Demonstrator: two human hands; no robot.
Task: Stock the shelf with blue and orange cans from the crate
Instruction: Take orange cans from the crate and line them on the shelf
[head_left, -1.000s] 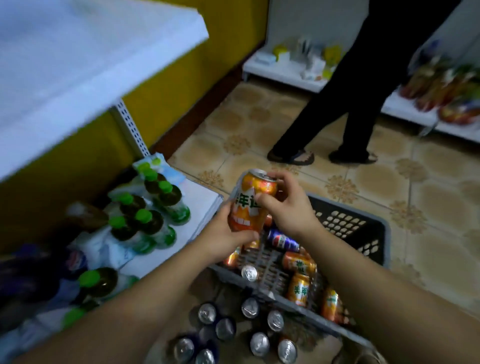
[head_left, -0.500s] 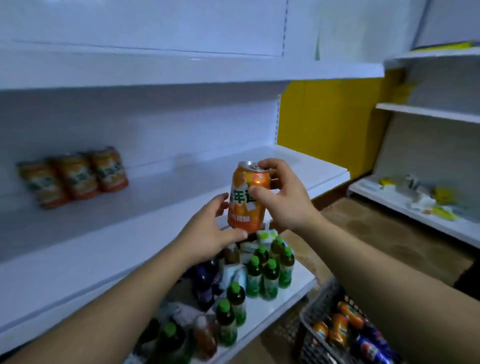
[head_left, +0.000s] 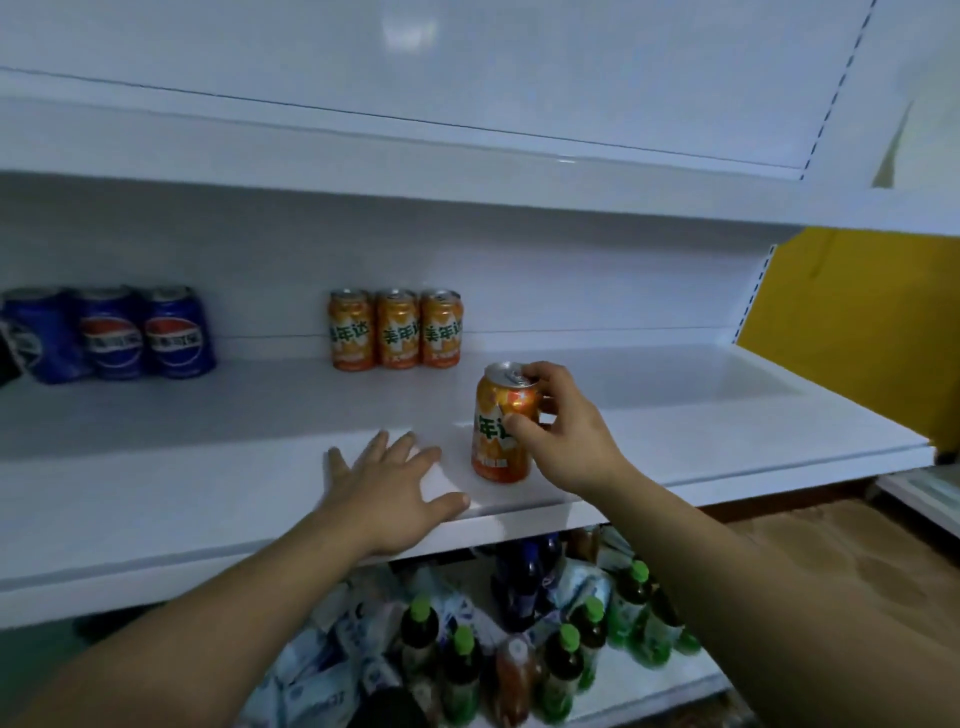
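Note:
My right hand (head_left: 563, 428) grips an orange can (head_left: 498, 423) from its right side; the can stands upright near the front edge of the white shelf (head_left: 208, 467). Just left of the can, my left hand (head_left: 389, 483) lies flat on the shelf with its fingers spread, holding nothing. Three orange cans (head_left: 396, 329) stand in a row at the back of the shelf. Three blue cans (head_left: 111, 332) stand in a row at the back left. The crate is out of view.
A white shelf board (head_left: 467, 156) overhangs from above. On the lower shelf (head_left: 649, 680) stand green-capped bottles (head_left: 563, 660), a dark blue bottle (head_left: 524, 582) and plastic packets. A yellow wall (head_left: 852, 322) and tiled floor lie to the right.
The view swung from the crate up to the shelf. The orange can went from held in the air to standing on the shelf. My left hand let go of it and lies on the shelf.

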